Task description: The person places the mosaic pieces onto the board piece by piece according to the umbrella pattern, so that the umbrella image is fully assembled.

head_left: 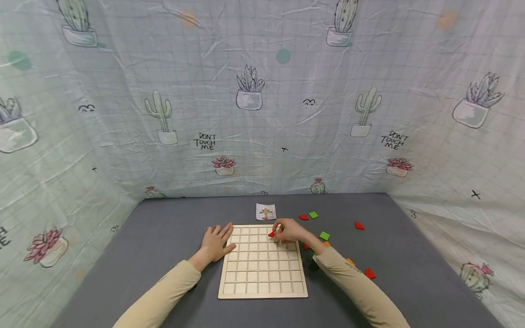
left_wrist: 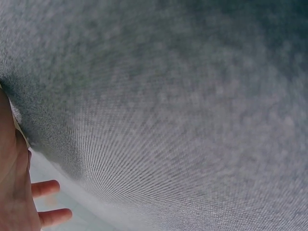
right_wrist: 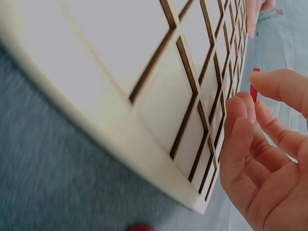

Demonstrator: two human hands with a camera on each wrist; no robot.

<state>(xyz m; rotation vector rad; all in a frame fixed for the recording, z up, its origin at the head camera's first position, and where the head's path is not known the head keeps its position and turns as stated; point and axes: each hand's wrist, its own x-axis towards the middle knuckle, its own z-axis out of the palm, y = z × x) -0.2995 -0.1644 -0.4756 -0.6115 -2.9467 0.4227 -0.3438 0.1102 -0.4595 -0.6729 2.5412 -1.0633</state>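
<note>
While the left hand point(head_left: 215, 243) lies spread, a red piece point(head_left: 271, 234) is well apart. The right hand point(head_left: 289, 230) pinches it.

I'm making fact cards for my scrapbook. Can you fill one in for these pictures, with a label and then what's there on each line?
Board: wooden board with a grid of squares
Right grip: pinches a small red piece over the board's far part
Left grip: at the board's left edge, fingers spread
Loose pieces: green pieces, orange pieces, other red pieces, right of the board
Beyond the board: picture card
Table: grey
</note>
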